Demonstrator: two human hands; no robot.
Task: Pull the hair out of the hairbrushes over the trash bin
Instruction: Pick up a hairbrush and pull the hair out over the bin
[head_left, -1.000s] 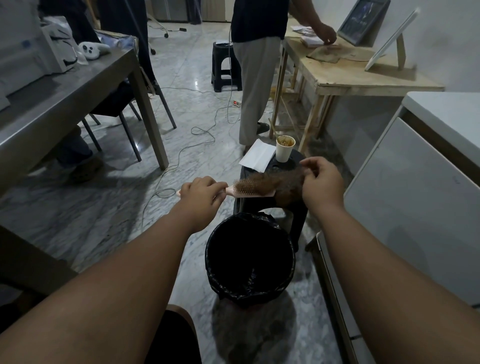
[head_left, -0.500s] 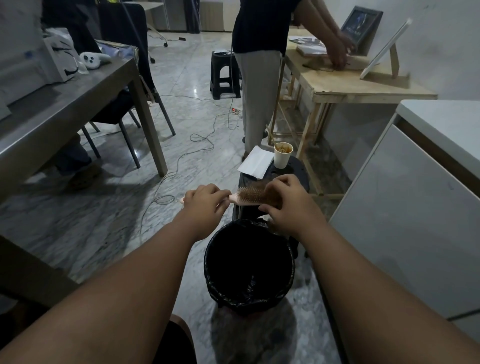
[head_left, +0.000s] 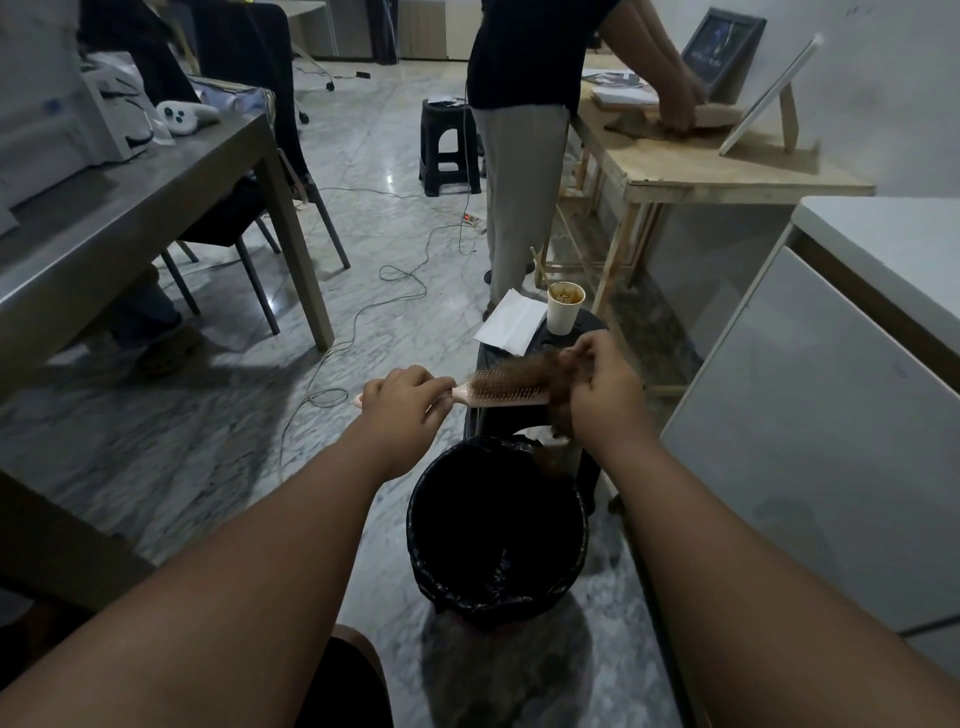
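Since half a second ago the right hand (head_left: 602, 395) has shifted from the middle of the bristle bed out to the far tip of the brush, and a thick brown wad of hair (head_left: 540, 366) has lifted with it. A second ago that hand was also out at the tip with hair stretched from it, so this reads as a repeated stroke: in, pinch, pull away.

The right hand is now closed, fingertips pinched on the hair at the brush's end; a loose tail of it hangs below the hand toward the bin. The left hand (head_left: 402, 397) is wrapped shut around the handle of the pink hairbrush (head_left: 511, 396), holding it level with bristles up, much where it was before.

The brush is in the air above the far rim of the black-lined trash bin (head_left: 431, 551), in front of a dark stool (head_left: 587, 325) that carries a paper cup (head_left: 565, 307) and a white napkin (head_left: 509, 322) at its left edge.

I judge the pull to be partway done: bristles near the handle look mostly bare, while the mat clings at the tip. The hanging tail sits over the bin's far edge, so a release there could miss.
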